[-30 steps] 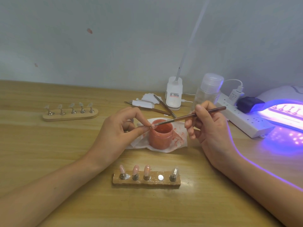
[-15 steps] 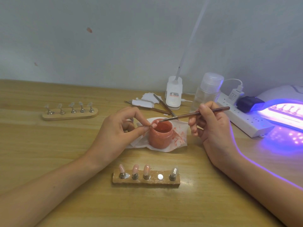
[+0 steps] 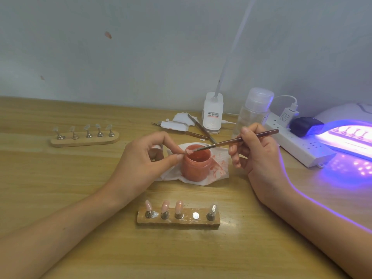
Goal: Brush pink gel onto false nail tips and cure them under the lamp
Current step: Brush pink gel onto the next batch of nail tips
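Observation:
My left hand (image 3: 145, 160) pinches a small nail tip (image 3: 188, 151) between thumb and forefinger, just over the left rim of the open pink gel jar (image 3: 196, 166). My right hand (image 3: 255, 152) grips a thin brush (image 3: 237, 140), and its bristle end touches the pinched tip. In front of me a wooden stand (image 3: 178, 220) carries three pink-coated tips, one bare magnet spot and one clear tip. At the far right the curing lamp (image 3: 350, 135) glows purple with another stand inside.
A stained white tissue (image 3: 218, 170) lies under the jar. A second wooden stand (image 3: 84, 135) with several clear tips sits at the left. Behind the jar are spare brushes, a white lamp base (image 3: 212, 115), a clear bottle (image 3: 254, 111) and a power strip (image 3: 298, 146).
The brush tip went from the nail tip to the jar's opening and has come back to touch the tip. My left hand has stayed put.

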{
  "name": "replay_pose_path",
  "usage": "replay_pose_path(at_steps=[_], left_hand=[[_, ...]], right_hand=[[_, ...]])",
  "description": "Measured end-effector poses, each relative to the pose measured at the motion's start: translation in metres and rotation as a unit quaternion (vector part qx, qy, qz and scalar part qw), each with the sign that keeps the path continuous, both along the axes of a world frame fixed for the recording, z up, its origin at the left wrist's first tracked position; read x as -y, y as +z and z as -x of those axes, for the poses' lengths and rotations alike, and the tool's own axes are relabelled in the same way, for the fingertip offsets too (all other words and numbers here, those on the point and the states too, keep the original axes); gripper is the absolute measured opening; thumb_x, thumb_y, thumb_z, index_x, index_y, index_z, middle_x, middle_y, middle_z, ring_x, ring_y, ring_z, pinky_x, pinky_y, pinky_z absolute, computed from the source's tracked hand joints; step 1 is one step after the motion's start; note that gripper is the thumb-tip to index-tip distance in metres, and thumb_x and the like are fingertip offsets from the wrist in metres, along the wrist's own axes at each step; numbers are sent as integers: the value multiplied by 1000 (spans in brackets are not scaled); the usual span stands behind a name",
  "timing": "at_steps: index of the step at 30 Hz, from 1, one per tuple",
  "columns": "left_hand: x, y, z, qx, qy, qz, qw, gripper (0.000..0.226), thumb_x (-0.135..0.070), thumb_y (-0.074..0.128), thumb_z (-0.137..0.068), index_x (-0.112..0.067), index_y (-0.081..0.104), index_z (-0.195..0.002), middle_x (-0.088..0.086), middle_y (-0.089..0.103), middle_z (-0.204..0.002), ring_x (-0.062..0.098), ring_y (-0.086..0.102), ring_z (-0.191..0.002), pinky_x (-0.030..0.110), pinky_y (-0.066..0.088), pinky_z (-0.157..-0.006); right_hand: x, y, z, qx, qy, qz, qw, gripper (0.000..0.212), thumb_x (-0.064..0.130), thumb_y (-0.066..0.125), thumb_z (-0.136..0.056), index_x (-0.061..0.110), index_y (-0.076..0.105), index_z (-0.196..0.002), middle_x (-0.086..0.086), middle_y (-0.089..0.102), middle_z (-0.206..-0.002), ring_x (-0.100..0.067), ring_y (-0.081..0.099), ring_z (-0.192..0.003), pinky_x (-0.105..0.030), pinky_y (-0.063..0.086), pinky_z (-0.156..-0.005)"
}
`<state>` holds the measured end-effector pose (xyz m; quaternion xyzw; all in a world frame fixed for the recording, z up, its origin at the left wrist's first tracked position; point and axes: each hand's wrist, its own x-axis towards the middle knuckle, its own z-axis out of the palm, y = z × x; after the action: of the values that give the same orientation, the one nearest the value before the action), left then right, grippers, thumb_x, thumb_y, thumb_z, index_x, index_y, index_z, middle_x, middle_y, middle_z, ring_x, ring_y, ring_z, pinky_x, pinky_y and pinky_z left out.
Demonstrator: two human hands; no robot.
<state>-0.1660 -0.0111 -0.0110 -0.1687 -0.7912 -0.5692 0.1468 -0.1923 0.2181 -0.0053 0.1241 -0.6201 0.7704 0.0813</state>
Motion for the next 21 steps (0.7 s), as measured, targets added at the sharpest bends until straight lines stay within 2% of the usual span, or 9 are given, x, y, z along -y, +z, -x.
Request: replay_pose_path(at_steps=[3,5,9,12,16,21], left_hand=[[-1,2,-2,11,1,-10,1000,13,-33,78,-74,-23,69,-76,22,67,-82,47,57,-67,54,50,-59],[-1,3,-2,15,3,-10,1000,18,-40,75,-70,-24,69,-76,23,67,-82,47,57,-66,52,49,-57],[0,2,-2,23,8,-2,1000,18,-42,75,-70,-26,70,-77,27,67,-83,49,57,-67,56,50,-59],[0,2,-2,25,11,-2,1000,19,-42,75,-70,-26,70,-77,27,67,-84,49,57,-67,53,50,-58],[0,2,-2,29,9,-7,1000,19,-40,75,-70,-23,71,-77,26,67,-83,49,59,-71,59,52,-66],[-1,2,-2,36,14,-6,999,21,-41,76,-68,-23,70,-77,25,68,-83,48,61,-71,57,54,-66]], right_hand=[[-2,0,0,-3,-12,16,1000,25,22,49,-102,18,47,-77,-2,61,-59,-12,52,-49,-19,41,-44],[1,1,-1,-23,12,19,999,24,25,52,-100,19,49,-77,-3,62,-60,-13,53,-50,-20,42,-45],[0,-1,-2,-6,-10,-5,1000,24,23,51,-101,18,48,-77,-4,62,-59,-13,53,-49,-20,43,-45],[-1,0,-1,-14,-15,14,1000,26,21,48,-103,19,47,-77,-3,61,-59,-13,53,-50,-19,41,-44],[1,-1,-2,-22,16,7,1000,22,31,55,-97,19,50,-78,-3,63,-61,-13,56,-53,-21,44,-46],[-1,-1,-1,-18,-11,11,1000,25,22,50,-102,19,48,-77,-2,62,-59,-13,54,-51,-19,42,-45]])
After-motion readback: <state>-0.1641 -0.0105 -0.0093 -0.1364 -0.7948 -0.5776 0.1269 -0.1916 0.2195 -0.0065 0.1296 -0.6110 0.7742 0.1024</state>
